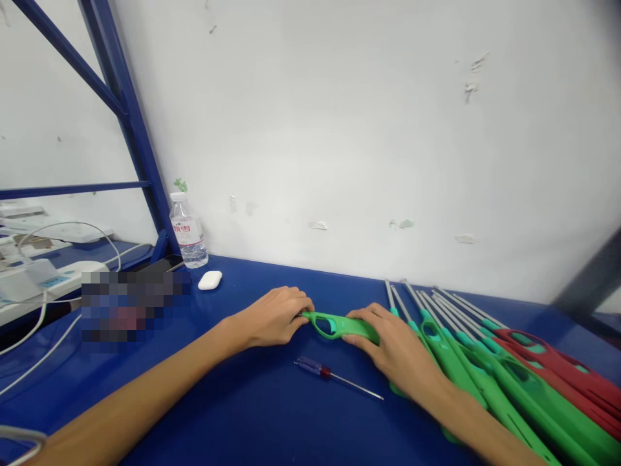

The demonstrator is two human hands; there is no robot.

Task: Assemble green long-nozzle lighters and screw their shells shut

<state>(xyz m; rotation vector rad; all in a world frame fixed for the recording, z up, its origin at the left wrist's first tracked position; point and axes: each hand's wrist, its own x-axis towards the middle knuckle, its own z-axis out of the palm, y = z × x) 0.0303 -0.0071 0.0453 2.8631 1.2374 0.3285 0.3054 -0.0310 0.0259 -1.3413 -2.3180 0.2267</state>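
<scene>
A green long-nosed gas lighter is held level between my two hands over the blue table. My right hand grips its handle, thumb below and fingers on top. My left hand is closed around the nozzle end, hiding most of the metal tube. Below the lighter lies a screwdriver with a clear and red handle, its shaft pointing right. Close to my right forearm lie several green lighters and red lighters, their metal tubes pointing toward the wall.
The blue table meets a white wall. At the back left stand a water bottle and a white earbud case. A white power strip with cables and a blurred-out patch are farther left, near a blue metal frame.
</scene>
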